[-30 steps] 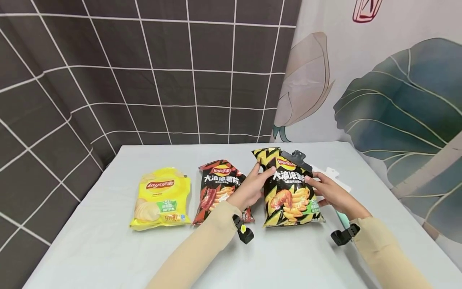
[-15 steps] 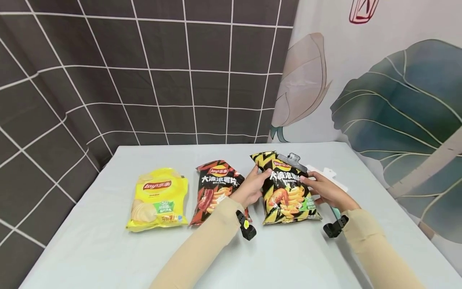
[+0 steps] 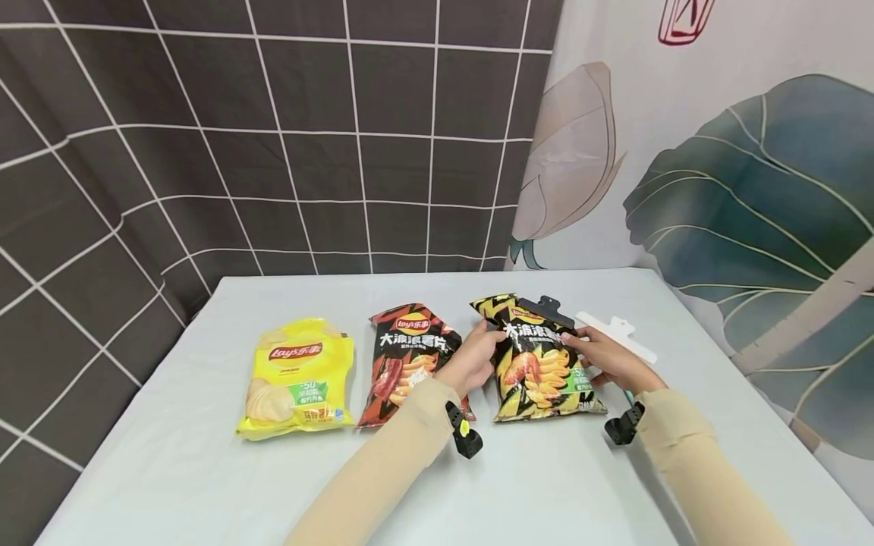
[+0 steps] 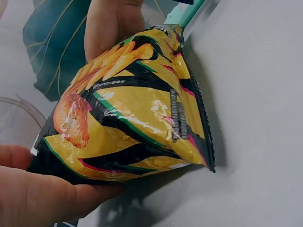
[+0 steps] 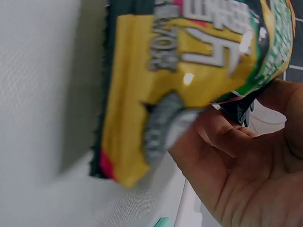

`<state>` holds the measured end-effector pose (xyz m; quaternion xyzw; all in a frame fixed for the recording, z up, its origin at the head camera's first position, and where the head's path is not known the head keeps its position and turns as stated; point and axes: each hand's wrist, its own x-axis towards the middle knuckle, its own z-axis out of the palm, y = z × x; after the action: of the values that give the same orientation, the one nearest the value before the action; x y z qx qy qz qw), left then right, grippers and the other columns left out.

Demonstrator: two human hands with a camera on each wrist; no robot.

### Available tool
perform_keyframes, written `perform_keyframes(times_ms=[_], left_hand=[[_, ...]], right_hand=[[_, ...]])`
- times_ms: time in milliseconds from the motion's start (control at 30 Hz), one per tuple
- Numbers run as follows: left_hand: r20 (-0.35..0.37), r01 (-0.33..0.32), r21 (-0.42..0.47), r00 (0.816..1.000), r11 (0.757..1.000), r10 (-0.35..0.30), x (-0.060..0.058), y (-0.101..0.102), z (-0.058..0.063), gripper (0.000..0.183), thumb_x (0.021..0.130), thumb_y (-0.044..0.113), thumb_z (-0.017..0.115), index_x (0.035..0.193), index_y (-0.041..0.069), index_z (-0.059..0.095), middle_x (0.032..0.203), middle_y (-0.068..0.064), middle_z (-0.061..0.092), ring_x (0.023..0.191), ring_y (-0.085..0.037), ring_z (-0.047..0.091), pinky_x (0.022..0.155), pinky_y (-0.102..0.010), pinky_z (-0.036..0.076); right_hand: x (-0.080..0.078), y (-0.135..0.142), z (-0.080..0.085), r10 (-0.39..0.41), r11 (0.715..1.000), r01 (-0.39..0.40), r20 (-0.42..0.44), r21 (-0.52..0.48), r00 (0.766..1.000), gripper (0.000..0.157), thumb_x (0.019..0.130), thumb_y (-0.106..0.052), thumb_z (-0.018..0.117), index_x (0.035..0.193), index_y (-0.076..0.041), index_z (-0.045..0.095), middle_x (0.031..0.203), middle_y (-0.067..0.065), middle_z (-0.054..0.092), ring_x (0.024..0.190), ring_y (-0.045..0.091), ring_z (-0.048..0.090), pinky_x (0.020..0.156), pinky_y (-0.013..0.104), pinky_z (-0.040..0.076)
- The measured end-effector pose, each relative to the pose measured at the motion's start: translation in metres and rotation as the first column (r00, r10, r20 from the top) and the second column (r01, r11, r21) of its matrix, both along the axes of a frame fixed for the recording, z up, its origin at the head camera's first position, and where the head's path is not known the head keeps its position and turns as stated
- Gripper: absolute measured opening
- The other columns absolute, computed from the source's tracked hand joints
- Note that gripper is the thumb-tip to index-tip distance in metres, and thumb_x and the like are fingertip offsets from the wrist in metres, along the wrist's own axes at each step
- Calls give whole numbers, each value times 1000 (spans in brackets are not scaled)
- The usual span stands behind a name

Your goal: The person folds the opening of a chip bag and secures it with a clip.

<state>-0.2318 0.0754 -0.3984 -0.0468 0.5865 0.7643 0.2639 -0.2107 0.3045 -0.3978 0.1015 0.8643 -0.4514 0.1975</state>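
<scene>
A black-and-yellow bag of Lay's potato chips (image 3: 539,371) is held between both hands, front face up, at the right of the middle of the table. A black bag clip (image 3: 548,311) bites its top edge at the right corner. My left hand (image 3: 473,362) grips the bag's left side, thumb on the front and fingers along the edge in the left wrist view. My right hand (image 3: 614,360) grips the right side, fingers partly behind the bag (image 5: 199,66) in the right wrist view. The bag's bottom seam lies close over the white table.
To the left lie a red-and-black bag of chips (image 3: 410,345), partly covered by my left forearm, and a yellow bag of chips (image 3: 300,379). A white clip (image 3: 617,334) lies behind my right hand. Something teal (image 4: 191,14) shows beside it. Dark gridded cloth (image 3: 307,152) hangs behind the table.
The chip bag, clip and both hands have come down slightly, with the bag's top tipping lower. My right hand has shifted a little left. The view has turned slightly.
</scene>
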Motion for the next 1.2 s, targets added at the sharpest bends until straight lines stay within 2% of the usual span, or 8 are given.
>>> perform_keyframes(times_ms=[133, 333, 467, 633, 833, 1033, 1133, 1200], left_hand=[[-1, -5, -2, 1000, 1000, 5, 1, -1, -1, 72, 98, 13, 46, 155, 8, 4, 161, -18, -1, 147, -39, 0, 117, -56, 7], [-18, 9, -3, 1000, 1000, -9, 2, -2, 0, 75, 95, 13, 49, 153, 1, 5, 160, -20, 4, 147, -38, 2, 119, -51, 6], [-27, 14, 2, 1000, 1000, -13, 2, -4, -1, 76, 94, 14, 52, 153, 0, 6, 160, -20, 5, 148, -37, 3, 119, -51, 5], [-36, 24, 10, 999, 1000, -24, 4, -8, 0, 76, 94, 15, 53, 153, 1, 8, 160, -20, 8, 148, -38, 4, 119, -52, 6], [-54, 49, -4, 997, 999, -49, 9, -14, 4, 73, 96, 17, 52, 154, 4, 10, 160, -17, 11, 148, -36, 9, 119, -52, 10], [-82, 69, 10, 994, 998, -68, 12, -23, 4, 71, 97, 18, 52, 154, 7, 12, 159, -19, 13, 147, -39, 13, 118, -51, 14], [-100, 84, 15, 992, 996, -83, 14, -28, 6, 71, 97, 19, 52, 155, 9, 13, 159, -19, 13, 146, -40, 15, 118, -51, 16], [-128, 98, -6, 987, 995, -98, 16, -33, 8, 70, 97, 20, 52, 155, 11, 14, 159, -19, 15, 145, -39, 18, 118, -51, 17]], right_hand=[[1, -4, 1, -1, 999, 3, -27, 51, 1000, 81, 98, -57, 36, 147, 4, 18, 141, 32, 33, 114, 40, 50, 71, 38, 56], [2, -6, 2, -6, 997, 11, -60, 78, 998, 77, 99, -55, 36, 144, 7, 25, 131, 28, 43, 104, 32, 53, 72, 38, 57], [0, -6, 2, -2, 997, 8, -76, 82, 997, 77, 100, -54, 33, 144, 8, 26, 130, 28, 44, 105, 32, 53, 79, 40, 56], [-1, -6, 2, -10, 998, 16, -100, 58, 995, 74, 102, -51, 28, 147, 8, 23, 138, 32, 39, 116, 40, 51, 88, 45, 53], [1, -9, 5, -9, 999, 13, -129, 32, 992, 69, 104, -44, 28, 151, 5, 14, 148, 33, 27, 130, 47, 39, 97, 50, 47], [7, -15, 12, -32, 999, 39, -185, 31, 982, 72, 103, -43, 29, 152, 3, 4, 152, 34, 16, 137, 50, 26, 108, 58, 34], [11, -22, 17, -85, 994, 99, -245, 48, 966, 73, 102, -45, 31, 153, 0, 6, 154, 32, 13, 139, 50, 21, 110, 61, 27], [13, -27, 21, -123, 989, 144, -310, 43, 943, 73, 102, -46, 32, 154, -2, 7, 156, 30, 12, 141, 49, 19, 111, 62, 24]])
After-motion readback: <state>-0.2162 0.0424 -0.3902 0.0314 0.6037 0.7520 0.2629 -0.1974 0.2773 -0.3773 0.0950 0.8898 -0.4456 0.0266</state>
